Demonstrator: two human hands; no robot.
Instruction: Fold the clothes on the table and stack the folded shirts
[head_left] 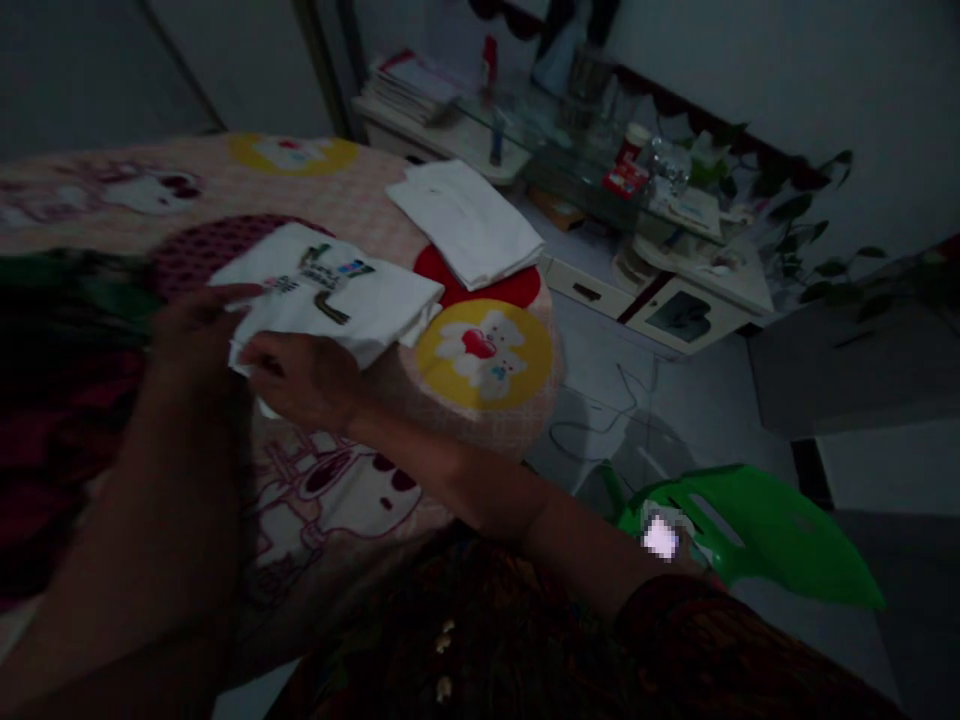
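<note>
You had 2 white folded garments on the patterned blanket point(517, 420): 1 printed garment point(375, 310) under your hands, and 1 plainer garment point(469, 220) beyond it, near the cabinet point(637, 300). The print carried small lettering, too dark and blurred to read, and no brand could be made out.

Your right hand point(307, 380) had its grip closed, fingers curled on the near edge of the printed garment. Your left hand point(199, 325) touched that garment's left side with a finger stretched across the cloth; you could not tell how firmly its grip was closed.

The plainer garment reached the blanket's rounded edge, its corner close to the cabinet. Just short of that edge, 1 yellow oval point(484, 355) showed bare, and a 2nd point(292, 153) lay at the far side. Open floor point(600, 395) ran between blanket and cabinet, with a loose cable point(589, 430) on it. Beyond your right forearm stood 1 green plastic chair point(795, 545).
</note>
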